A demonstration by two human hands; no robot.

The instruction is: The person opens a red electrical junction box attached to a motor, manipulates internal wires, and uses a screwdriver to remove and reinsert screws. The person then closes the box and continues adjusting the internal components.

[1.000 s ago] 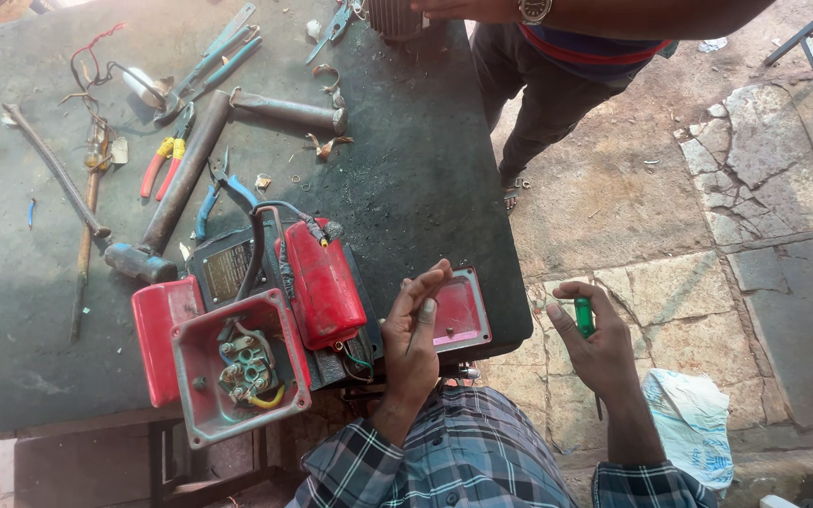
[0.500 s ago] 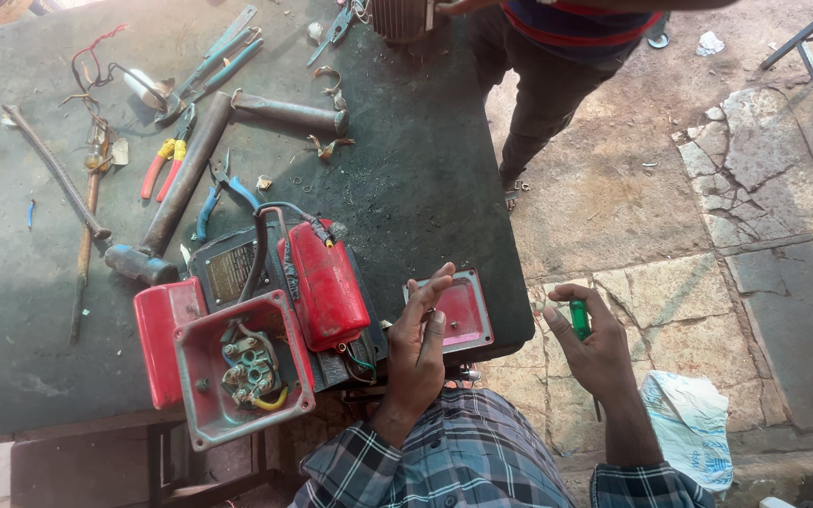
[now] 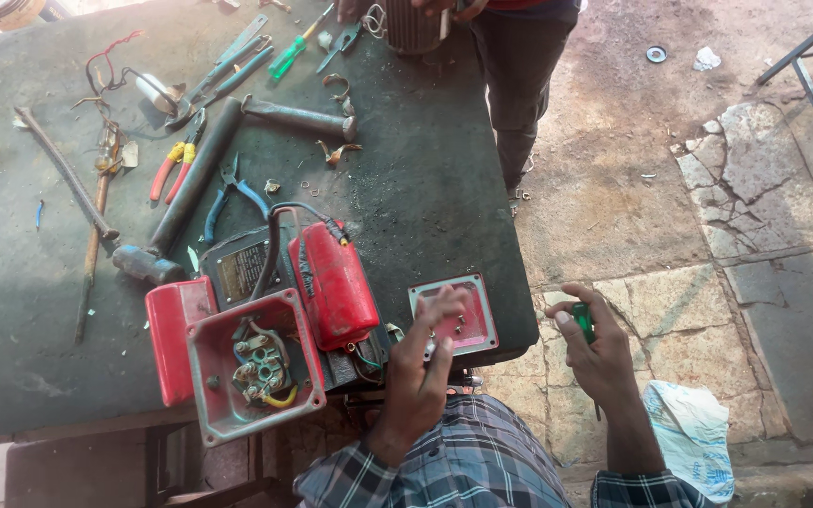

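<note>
Two hands: both work at the near edge of the dark workbench (image 3: pixel 444 207), beside the red motor terminal box (image 3: pixel 251 372).
Left hand (image 3: pixel 421 367): fingers spread open and blurred, holding nothing I can make out, hovering over the red cover plate (image 3: pixel 468 315) right of the box, where small screws lie within reach.
Right hand (image 3: pixel 599 353): closed round a green-handled screwdriver (image 3: pixel 582 322), held off the bench's right edge, well right of the box.
Box: lid off, wiring exposed, facing up.

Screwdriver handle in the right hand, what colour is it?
Green; the screwdriver shows best in the head view, in the right hand.
</note>
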